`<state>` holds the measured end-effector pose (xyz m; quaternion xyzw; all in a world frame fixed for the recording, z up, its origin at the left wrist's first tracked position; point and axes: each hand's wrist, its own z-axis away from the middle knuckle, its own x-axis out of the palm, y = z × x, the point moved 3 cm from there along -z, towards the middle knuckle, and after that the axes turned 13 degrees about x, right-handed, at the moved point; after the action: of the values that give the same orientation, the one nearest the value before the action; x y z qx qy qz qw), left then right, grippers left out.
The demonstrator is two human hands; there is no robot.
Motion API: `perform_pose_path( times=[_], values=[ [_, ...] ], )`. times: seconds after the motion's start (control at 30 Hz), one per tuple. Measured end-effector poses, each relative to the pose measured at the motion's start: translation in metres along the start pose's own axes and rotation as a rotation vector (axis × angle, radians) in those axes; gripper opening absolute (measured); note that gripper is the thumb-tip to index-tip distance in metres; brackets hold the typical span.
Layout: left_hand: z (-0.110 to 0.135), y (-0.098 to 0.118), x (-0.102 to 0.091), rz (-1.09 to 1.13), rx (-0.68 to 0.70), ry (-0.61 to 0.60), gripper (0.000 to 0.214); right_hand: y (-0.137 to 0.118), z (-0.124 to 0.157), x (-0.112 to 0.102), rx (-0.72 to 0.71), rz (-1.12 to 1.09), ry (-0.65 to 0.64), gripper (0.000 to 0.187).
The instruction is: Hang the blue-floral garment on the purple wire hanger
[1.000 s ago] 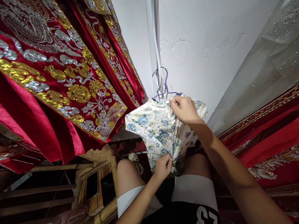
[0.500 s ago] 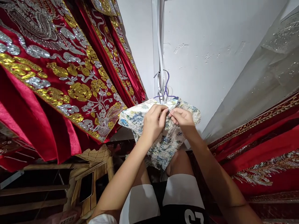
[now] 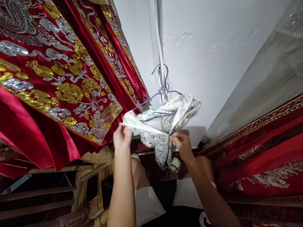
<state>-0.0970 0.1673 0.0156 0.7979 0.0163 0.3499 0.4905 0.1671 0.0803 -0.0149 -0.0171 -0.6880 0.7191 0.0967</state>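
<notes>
A pale floral shirt (image 3: 151, 138) hangs from a purple wire hanger (image 3: 151, 98), its front spread so that the inside of the neck opening shows. My left hand (image 3: 121, 136) pinches the shirt at its left shoulder or sleeve edge, below the hanger's left arm. At the middle of the front, my right hand (image 3: 182, 143) has its fingers closed on the opening's edge. The hanger hooks at a white strap (image 3: 159, 41) running down the wall. The fingertips of both hands are partly covered by cloth.
Red garments with gold and silver sequins (image 3: 71, 78) hang on the left. To the right are a clear plastic cover (image 3: 251, 82) and more red beaded fabric (image 3: 267, 157). A bamboo chair (image 3: 80, 183) with a dark phone (image 3: 92, 188) stands low at left.
My hands have parted from the collar: the left moved out to the shirt's left side, the right moved down a little. The shirt front has opened, baring the hanger's left arm.
</notes>
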Motion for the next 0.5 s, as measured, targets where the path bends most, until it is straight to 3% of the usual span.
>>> perform_pose_path(
  times=[0.07,0.17,0.27,0.37,0.5],
  values=[
    [0.024,-0.028,-0.010,-0.017,-0.087,0.024,0.023,0.011,0.016,0.000,0.058,-0.039,0.029,0.025],
    [0.072,-0.061,-0.009,-0.039,-0.178,-0.004,0.018,0.034,0.038,-0.013,0.144,-0.130,0.108,0.032],
    [0.115,-0.080,0.004,-0.087,-0.267,-0.184,0.019,0.058,0.052,-0.042,0.182,-0.140,0.203,0.034],
    [0.141,-0.079,0.020,-0.130,-0.304,-0.381,0.028,0.075,0.058,-0.070,0.234,0.028,0.169,0.038],
    [0.164,-0.049,0.042,-0.043,-0.268,-0.547,0.043,0.073,0.059,-0.082,0.283,0.276,0.044,0.039]
  ],
)
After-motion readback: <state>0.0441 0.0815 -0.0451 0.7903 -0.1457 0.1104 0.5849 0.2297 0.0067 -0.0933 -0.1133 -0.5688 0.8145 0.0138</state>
